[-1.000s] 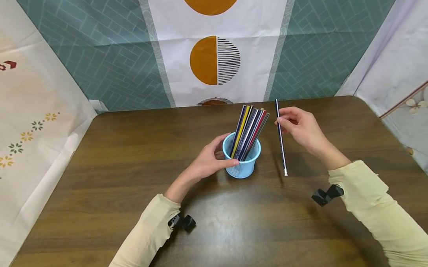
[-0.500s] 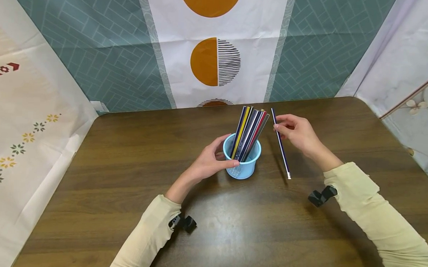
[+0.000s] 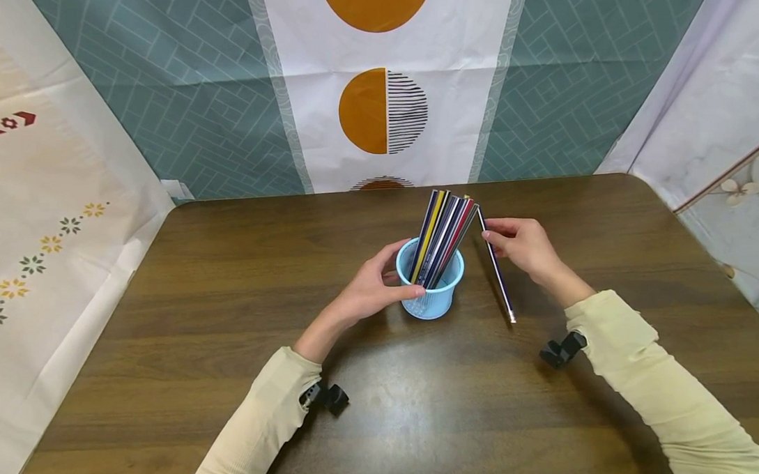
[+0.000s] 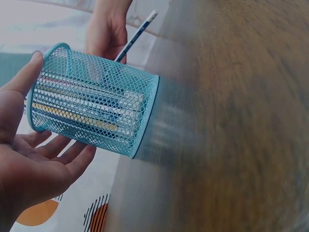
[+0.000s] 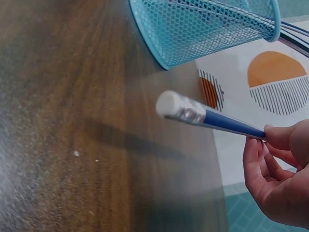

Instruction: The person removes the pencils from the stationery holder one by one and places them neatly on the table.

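A light blue mesh pencil cup (image 3: 428,307) stands on the table, with several pencils (image 3: 442,232) leaning to the right inside it. My left hand (image 3: 373,285) holds the cup from its left side, thumb at the near rim and fingers behind, as the left wrist view also shows. Just right of the cup, my right hand (image 3: 525,250) pinches a dark blue striped pencil (image 3: 497,272) between thumb and fingers. Its white eraser end (image 5: 170,104) points down toward the table and the person, and its upper end is close to the tops of the cup's pencils.
The brown wooden table (image 3: 227,280) runs back to a teal and white patterned cloth (image 3: 386,49). Pale printed cloths hang at the left and right sides. A small black camera (image 3: 562,349) sits on the right wrist, another (image 3: 333,398) on the left.
My right hand has come lower and toward the person, and slightly left, bringing the pencil's upper end close to the cup's pencils. My left hand stays on the cup.
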### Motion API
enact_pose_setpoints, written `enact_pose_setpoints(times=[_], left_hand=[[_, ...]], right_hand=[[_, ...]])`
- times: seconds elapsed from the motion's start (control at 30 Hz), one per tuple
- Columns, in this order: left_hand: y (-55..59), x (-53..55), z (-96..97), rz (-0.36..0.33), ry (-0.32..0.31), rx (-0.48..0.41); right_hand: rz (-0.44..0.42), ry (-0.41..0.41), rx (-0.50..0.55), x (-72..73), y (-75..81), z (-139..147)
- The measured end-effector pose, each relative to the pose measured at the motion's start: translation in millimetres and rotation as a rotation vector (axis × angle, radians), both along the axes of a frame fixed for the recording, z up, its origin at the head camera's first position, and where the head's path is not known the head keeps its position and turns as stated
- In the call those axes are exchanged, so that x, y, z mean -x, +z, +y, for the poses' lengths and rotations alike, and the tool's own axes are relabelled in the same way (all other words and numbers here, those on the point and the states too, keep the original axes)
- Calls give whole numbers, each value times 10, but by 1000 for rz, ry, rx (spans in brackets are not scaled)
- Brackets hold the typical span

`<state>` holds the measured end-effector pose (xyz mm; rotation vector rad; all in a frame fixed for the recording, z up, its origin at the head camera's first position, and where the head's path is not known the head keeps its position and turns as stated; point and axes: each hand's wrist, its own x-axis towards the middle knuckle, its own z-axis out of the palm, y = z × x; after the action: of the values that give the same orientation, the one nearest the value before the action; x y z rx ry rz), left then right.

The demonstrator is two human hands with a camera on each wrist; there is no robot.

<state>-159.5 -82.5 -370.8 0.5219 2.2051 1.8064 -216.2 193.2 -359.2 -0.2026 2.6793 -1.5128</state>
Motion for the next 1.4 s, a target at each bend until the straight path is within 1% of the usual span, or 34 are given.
enact_pose_setpoints(times=[0.27,0.53,0.83,0.97,1.1,1.23,1.4], left_hand=[[8,8,-3,12,-6,-6],[24,6,-9,12,3,-5],[12,3,-7,6,3,-6],[4,2,-5,12,1,-12],[-13,-8,-12,12,2,-18],[-28,-14,-16,19,-1,-21],[-27,-8,-8,18,-7,-21]], right_hand=[[-58,-8,-31,44,-75,-24],[-144,-6,2,87,-189,-79],[-193,-35,-2,88,-302,-149],[-185,-70,22,68,-341,-171],[-173,-96,21,51,-385,-192],[-161,-100,12,43,-402,-213],[-143,-94,-26,42,-409,-217]])
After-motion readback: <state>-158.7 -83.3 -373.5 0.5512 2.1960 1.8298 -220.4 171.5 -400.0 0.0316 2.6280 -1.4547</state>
